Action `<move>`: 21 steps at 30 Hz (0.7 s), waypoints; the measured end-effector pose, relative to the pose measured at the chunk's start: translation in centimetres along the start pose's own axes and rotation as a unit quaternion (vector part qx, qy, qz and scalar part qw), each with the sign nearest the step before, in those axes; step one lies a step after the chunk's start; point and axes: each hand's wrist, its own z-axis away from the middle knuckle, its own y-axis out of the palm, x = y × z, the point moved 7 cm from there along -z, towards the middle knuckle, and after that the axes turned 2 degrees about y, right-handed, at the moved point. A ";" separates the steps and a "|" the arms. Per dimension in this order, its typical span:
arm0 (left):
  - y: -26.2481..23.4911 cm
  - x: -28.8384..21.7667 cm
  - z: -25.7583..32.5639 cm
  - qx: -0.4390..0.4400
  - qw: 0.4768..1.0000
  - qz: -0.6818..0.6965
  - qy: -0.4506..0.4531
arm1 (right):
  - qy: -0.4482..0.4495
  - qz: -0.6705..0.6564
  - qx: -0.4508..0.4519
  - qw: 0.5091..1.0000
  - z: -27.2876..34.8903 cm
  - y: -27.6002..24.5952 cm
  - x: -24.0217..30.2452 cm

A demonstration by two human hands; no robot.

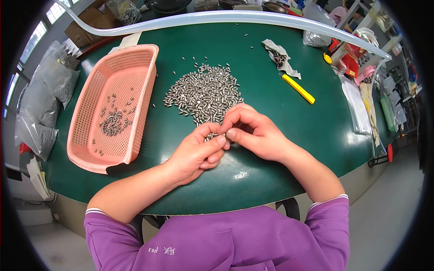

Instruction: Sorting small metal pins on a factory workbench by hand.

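A heap of small silvery metal pins, shaped like short cylinders, lies on the green table in front of me. At the heap's near edge my left hand is closed, palm turned up, with several of these metal pins cupped in its curled fingers. My right hand meets its fingertips, thumb and forefinger pinched together on what looks like a single small pin. That piece is mostly hidden by the fingers. To the left stands a pink perforated plastic basket, and more pins are scattered on its bottom.
A yellow-handled cutter lies to the right, below a crumpled wrapper holding dark small parts. Bags of metal pieces line the left side. A pale translucent tube arches across the far edge. Papers and red items crowd the right edge.
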 end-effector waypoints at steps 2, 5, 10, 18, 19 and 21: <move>0.0 -0.1 0.0 0.005 1.000 0.005 0.006 | -0.003 0.094 -0.032 0.995 -0.1 -0.7 0.4; 0.4 -0.2 -0.1 0.001 1.000 -0.014 0.005 | -0.025 0.266 -0.092 0.959 -0.2 -2.1 0.0; 0.4 -0.3 -0.1 -0.008 1.000 -0.014 -0.010 | -0.067 0.400 -0.109 0.908 -0.1 -2.4 -0.1; 0.0 -0.4 0.1 0.003 1.000 -0.006 0.000 | -0.053 0.391 -0.104 0.913 -0.2 -2.3 -0.1; 0.1 -0.4 0.1 0.011 1.000 0.002 0.001 | -0.062 0.393 -0.103 0.912 -0.2 -2.2 0.0; 0.0 -0.3 0.0 0.008 1.000 0.003 0.000 | -0.064 0.401 -0.101 0.908 -0.2 -2.0 -0.1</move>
